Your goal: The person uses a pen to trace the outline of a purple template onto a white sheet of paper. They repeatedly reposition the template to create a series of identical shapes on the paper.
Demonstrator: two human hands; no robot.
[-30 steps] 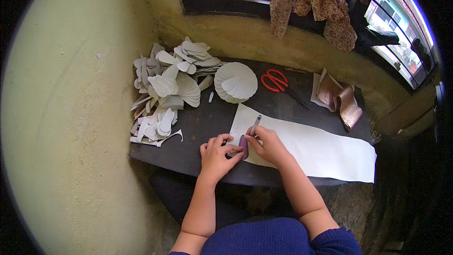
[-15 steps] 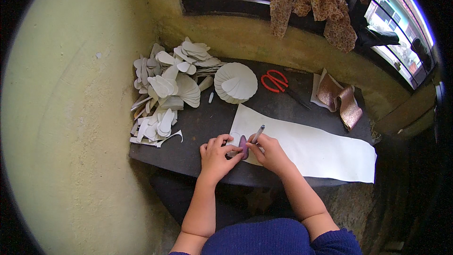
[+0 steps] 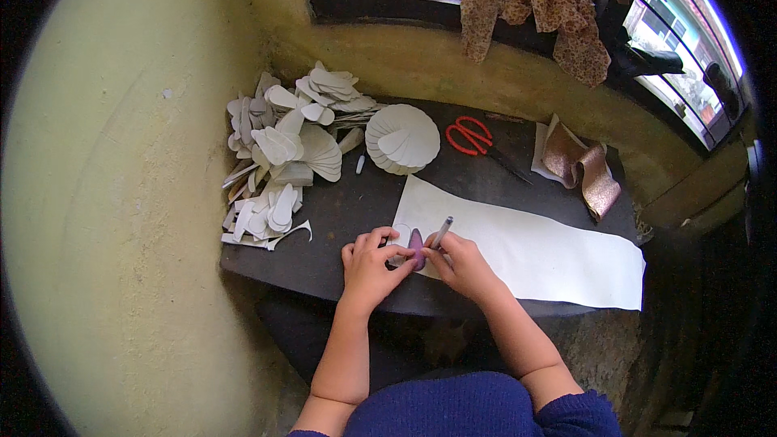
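On a long white sheet (image 3: 542, 255) lies a small purple sole-shaped template (image 3: 417, 249). My left hand (image 3: 371, 265) holds it down at its left edge, thumb and fingertips bent against it. A pen (image 3: 442, 231) is pinched in my right hand (image 3: 463, 265), its tip hidden by the fingers close to the template's right side. Part of a drawn outline (image 3: 401, 235) shows on the sheet beside my left fingertips.
White cut-out pieces (image 3: 279, 146) are heaped at the dark table's (image 3: 340, 210) left. Behind the sheet are a fanned round stack (image 3: 403, 139), red-handled scissors (image 3: 469, 136) and a white capped item (image 3: 360, 164). A shiny copper-coloured strip (image 3: 597, 182) lies far right, below the barred window.
The view has shifted very slightly. Both hands, the template and the pen stay in nearly the same place on the sheet.
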